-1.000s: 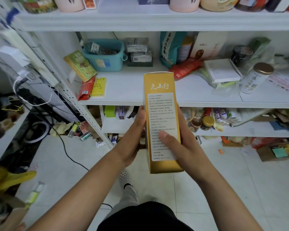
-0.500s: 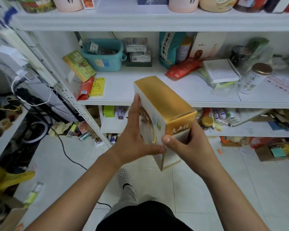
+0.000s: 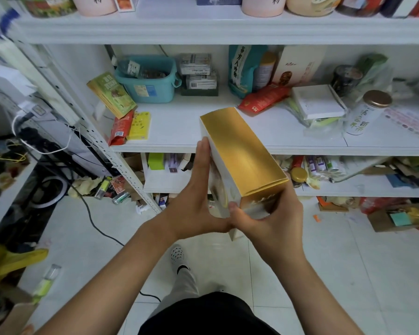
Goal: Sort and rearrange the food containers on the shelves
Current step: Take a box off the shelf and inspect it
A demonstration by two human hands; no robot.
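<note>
Tall gold-and-white cardboard box held in air, tilted, in front of front edge of white middle shelf. Left hand flat on box's left face, fingers straight, together. Right hand clamped round lower near end, thumb on front.

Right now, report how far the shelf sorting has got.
Done: little that shows; the top shelf holds a row of jars, but the middle shelf is still a jumble of packets, a teal bin and a tipped jar. In hand: the gold box, held by the left hand and right hand, not yet shelved. Left: placing it and tidying the middle and lower shelves.
</note>
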